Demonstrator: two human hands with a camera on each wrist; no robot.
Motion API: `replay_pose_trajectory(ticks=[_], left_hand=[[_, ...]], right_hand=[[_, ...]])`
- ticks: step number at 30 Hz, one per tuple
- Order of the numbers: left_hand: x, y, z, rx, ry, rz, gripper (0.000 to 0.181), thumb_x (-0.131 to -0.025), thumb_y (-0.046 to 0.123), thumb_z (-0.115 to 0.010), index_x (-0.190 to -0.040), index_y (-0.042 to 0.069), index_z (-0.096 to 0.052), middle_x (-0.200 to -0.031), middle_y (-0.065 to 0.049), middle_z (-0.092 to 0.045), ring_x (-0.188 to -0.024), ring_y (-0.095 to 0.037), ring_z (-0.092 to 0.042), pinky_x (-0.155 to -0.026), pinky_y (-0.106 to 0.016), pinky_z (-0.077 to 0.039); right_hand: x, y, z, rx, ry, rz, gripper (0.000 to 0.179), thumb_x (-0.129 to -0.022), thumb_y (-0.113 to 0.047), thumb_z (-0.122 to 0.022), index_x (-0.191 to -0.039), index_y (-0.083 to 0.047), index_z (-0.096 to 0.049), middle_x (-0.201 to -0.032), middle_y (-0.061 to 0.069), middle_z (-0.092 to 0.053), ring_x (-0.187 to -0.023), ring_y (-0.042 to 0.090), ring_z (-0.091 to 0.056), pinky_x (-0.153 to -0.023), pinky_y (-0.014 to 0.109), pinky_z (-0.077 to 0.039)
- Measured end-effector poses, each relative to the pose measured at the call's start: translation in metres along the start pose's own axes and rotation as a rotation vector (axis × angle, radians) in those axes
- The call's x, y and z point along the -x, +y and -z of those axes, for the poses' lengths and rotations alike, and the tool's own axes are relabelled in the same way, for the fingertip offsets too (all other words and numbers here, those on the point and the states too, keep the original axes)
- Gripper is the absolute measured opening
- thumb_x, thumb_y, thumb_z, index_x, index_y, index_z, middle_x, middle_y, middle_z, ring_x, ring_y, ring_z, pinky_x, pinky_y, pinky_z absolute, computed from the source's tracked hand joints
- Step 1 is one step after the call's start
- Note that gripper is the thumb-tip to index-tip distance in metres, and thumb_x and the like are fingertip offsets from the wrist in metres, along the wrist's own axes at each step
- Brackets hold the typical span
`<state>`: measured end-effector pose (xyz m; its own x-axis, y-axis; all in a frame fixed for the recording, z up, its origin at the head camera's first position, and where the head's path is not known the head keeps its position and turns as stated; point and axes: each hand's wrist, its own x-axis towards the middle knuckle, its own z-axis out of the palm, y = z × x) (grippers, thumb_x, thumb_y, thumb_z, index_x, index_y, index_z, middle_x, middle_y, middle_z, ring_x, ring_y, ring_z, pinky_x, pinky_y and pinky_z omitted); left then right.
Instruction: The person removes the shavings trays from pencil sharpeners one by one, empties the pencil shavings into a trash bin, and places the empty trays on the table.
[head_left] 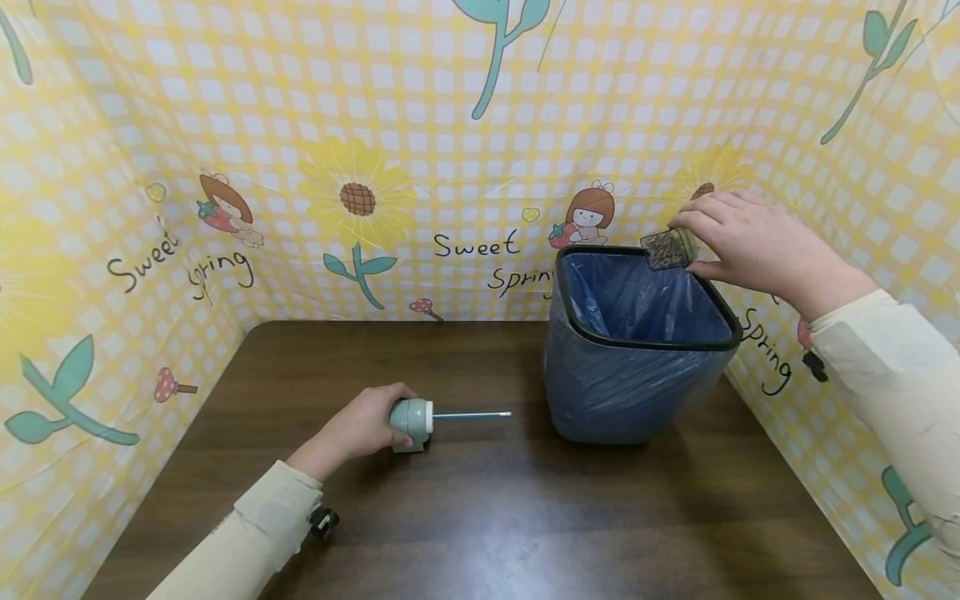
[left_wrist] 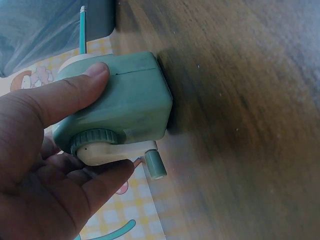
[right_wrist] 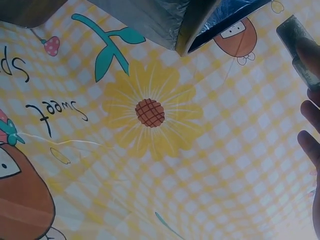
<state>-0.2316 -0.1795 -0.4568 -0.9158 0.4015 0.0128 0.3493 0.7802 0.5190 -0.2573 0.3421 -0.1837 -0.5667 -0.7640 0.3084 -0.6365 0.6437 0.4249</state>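
Note:
My left hand [head_left: 363, 421] grips a green crank pencil sharpener [head_left: 411, 421] on the table, thumb across its body. A blue pencil [head_left: 472, 415] sticks out of the sharpener's pale front, pointing right. In the left wrist view the crank handle [left_wrist: 155, 164] shows at the opposite end. My right hand [head_left: 772, 246] pinches a small clear shavings drawer [head_left: 666, 250], tilted over the bin's far right rim. Greyish-brown shavings lie inside it. The right wrist view catches only part of the drawer [right_wrist: 295, 37] and fingers at its edge.
A bin [head_left: 630, 392] lined with a blue plastic bag stands at the table's back right, with a dark rim ring [head_left: 652, 342]. The brown wooden table [head_left: 480, 517] is bounded by a yellow checked cloth [head_left: 450, 167] at the back and sides.

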Motion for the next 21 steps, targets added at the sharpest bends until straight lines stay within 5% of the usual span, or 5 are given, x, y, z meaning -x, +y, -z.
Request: replay_pose_trajectory(ticks=[21], left_hand=[[0.0005, 0.0038, 0.0031, 0.002, -0.009, 0.018, 0.065, -0.071, 0.023, -0.096, -0.126, 0.011, -0.064, -0.114, -0.006, -0.07, -0.096, -0.021, -0.065, -0.082, -0.043, -0.057]], right_hand=[[-0.0007, 0.0043, 0.0055, 0.059, -0.003, 0.041, 0.075, -0.071, -0.022, -0.093, -0.133, 0.0, -0.058, -0.129, 0.024, -0.062, -0.118, 0.045, -0.056, -0.102, 0.06, -0.041]])
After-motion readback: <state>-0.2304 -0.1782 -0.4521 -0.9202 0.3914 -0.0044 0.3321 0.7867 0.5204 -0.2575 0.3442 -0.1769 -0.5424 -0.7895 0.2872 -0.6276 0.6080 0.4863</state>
